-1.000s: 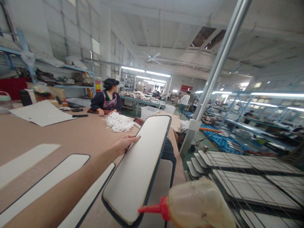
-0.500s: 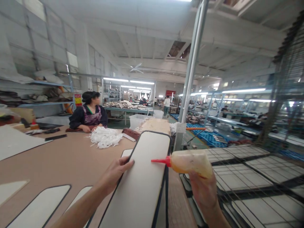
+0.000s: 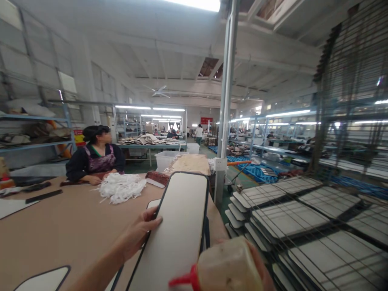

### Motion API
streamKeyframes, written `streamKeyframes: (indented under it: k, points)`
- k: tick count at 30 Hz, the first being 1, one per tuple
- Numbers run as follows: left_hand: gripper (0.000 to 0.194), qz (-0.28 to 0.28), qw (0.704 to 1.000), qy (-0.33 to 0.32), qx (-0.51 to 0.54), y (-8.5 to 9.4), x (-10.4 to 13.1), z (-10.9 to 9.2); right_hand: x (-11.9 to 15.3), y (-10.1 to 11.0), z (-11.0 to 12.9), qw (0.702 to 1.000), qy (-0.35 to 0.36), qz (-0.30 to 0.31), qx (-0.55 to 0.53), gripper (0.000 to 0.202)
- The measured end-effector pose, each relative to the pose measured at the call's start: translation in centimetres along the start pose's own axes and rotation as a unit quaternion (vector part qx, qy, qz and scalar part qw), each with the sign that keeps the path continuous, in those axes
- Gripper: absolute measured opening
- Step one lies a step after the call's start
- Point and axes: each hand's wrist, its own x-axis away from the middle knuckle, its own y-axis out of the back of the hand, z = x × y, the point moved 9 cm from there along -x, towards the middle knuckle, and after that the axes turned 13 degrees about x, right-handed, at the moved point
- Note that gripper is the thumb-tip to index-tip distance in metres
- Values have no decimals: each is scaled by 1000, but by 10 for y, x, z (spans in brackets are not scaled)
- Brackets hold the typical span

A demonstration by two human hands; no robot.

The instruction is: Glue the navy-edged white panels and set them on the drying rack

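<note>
A long white panel with a dark edge (image 3: 177,214) slants up from the bottom centre. My left hand (image 3: 139,230) grips its left edge, thumb on the white face. At the lower right my right hand (image 3: 262,268) is wrapped round a squeeze bottle (image 3: 228,264) of yellowish contents. The bottle's red nozzle (image 3: 183,279) points left over the lower part of the panel; whether it touches is unclear. Part of my right hand is hidden behind the bottle.
The brown table (image 3: 75,230) holds a white strip heap (image 3: 121,187), a dark bar (image 3: 44,196) and more edged panels (image 3: 45,279). A person (image 3: 97,157) sits across it. Wire racks with stacked panels (image 3: 291,214) stand right, beside a metal post (image 3: 226,101).
My right hand and the bottle have moved down and nearer, the nozzle now lower over the panel. The view has turned right, showing more of the racks. My left hand keeps its grip.
</note>
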Motion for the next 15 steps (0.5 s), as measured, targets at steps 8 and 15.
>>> streamKeyframes:
  k: [8, 15]
  points:
    - [54, 27, 1000, 14, -7, -33, 2, 0, -64, 22, 40, 994, 57, -75, 56, 64]
    - [54, 30, 999, 25, -17, -32, -9, 8, -16, 27, 26, 997, 12, -68, 41, 82]
